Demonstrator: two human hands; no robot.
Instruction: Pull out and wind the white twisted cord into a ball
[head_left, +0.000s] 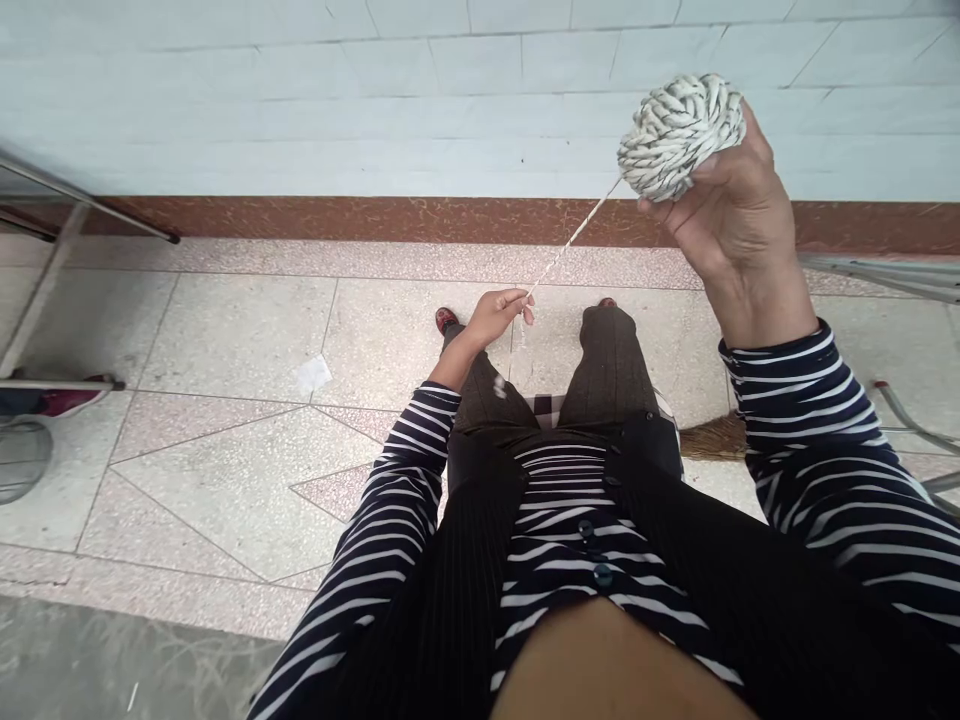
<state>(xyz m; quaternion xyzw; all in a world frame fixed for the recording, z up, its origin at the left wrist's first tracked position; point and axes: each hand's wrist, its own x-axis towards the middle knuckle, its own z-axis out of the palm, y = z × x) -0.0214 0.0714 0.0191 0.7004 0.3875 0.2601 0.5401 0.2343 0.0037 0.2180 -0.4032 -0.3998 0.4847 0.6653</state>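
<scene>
My right hand [739, 205] is raised at the upper right, its fingers wrapped round a ball of cord [682, 135], white with dark flecks and wound in thick overlapping strands. From the ball's lower left side a taut strand of cord [574, 238] runs down to my left hand [496, 318]. There the thumb and fingers pinch the strand, above my knees. Below that pinch a loose tail hangs down, with a small blurred whitish bit [500, 386] at its end. The far side of the ball and some of the right fingers are hidden.
A pale tiled wall [360, 120] with a brown base strip [375, 222] stands ahead. On the floor lie a white scrap of paper [313, 374] and broom bristles [712, 437]. A metal frame [60, 235] and another person's shoe [71, 400] are at left; metal legs [911, 415] at right.
</scene>
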